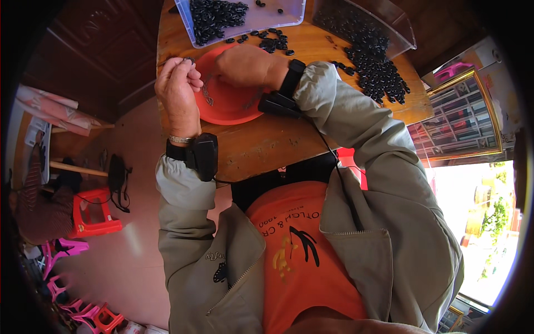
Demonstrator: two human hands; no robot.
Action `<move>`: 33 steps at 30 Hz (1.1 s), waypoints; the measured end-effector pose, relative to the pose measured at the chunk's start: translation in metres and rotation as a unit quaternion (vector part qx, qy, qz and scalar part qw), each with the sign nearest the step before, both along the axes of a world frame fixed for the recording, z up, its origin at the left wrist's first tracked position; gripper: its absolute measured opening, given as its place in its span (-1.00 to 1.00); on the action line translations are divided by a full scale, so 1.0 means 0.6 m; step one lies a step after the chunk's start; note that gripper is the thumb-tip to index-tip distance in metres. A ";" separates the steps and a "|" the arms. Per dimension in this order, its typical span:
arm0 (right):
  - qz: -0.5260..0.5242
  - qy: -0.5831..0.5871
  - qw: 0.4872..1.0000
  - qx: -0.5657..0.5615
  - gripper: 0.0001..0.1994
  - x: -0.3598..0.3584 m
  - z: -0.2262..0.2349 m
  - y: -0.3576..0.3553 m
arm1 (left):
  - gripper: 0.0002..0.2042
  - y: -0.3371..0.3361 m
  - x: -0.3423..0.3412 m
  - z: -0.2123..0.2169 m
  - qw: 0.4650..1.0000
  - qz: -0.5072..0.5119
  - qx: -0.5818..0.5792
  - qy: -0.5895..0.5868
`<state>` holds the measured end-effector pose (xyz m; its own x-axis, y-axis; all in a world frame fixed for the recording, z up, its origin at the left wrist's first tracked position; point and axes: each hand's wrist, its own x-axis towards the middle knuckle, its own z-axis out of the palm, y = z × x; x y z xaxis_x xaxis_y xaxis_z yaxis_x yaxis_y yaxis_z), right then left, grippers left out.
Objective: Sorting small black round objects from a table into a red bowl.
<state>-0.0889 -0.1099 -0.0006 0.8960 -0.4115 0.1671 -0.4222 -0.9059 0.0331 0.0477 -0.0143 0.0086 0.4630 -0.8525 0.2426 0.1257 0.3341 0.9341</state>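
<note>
My left hand (177, 89) is raised at the left rim of a shallow red plastic dish (233, 114). Its thumb and fingers are pinched around a small black piece (189, 59), of which only a bit shows. Over the dish is my right hand (247, 65), back turned up and fingers curled down into it. Whatever those fingertips grip is hidden beneath the hand. Small thin silvery pieces (208, 96) lie in the dish, some between my two hands.
Behind the dish, loose black oval pieces (272, 43) lie on the wooden table (261, 150). A whitish bin (278, 23) holds more. At the right, a clear bin (403, 33) stands by a spread heap of black pieces (384, 78). A red stool (94, 214) stands on the floor.
</note>
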 end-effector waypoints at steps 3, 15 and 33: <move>0.000 0.000 1.000 -0.006 -0.78 0.014 0.017 0.008 | -0.89 -0.001 0.003 -0.001 1.000 0.008 -0.004 0.006; 0.040 0.107 0.993 0.012 -0.86 0.065 0.027 -0.015 | -0.91 -0.002 0.010 0.001 1.000 0.016 -0.003 0.016; -0.001 0.021 0.999 0.026 -0.81 -0.014 0.048 -0.023 | -0.91 -0.001 0.007 0.004 0.999 0.022 -0.014 0.038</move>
<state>-0.0970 -0.1239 0.0283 0.9012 -0.4197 0.1078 -0.4225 -0.9063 0.0041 0.0522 -0.0150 0.0110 0.5176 -0.8244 0.2293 0.1808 0.3673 0.9124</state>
